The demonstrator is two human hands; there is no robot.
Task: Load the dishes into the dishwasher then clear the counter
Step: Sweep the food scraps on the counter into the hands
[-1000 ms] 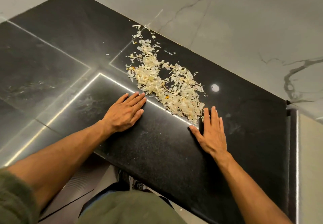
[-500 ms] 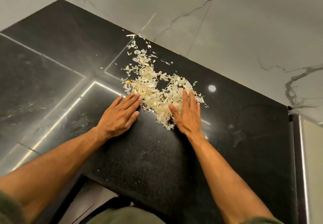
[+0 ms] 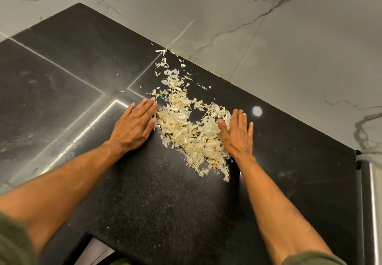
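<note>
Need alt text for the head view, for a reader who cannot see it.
A person's left hand and right hand lie flat on a black counter, either side of a heap of pale food scraps, fingers straight. A grey marbled wall runs behind the counter.

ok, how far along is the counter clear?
Done: the dishwasher is out of view, so loading cannot be judged; no dishes show on the black counter. In hand: the left hand and right hand lie flat on either side of the pale scraps, bracketing them into one pile. Left: the pile sits on the counter, stray bits trail toward the wall, and nothing is lifted off yet.
</note>
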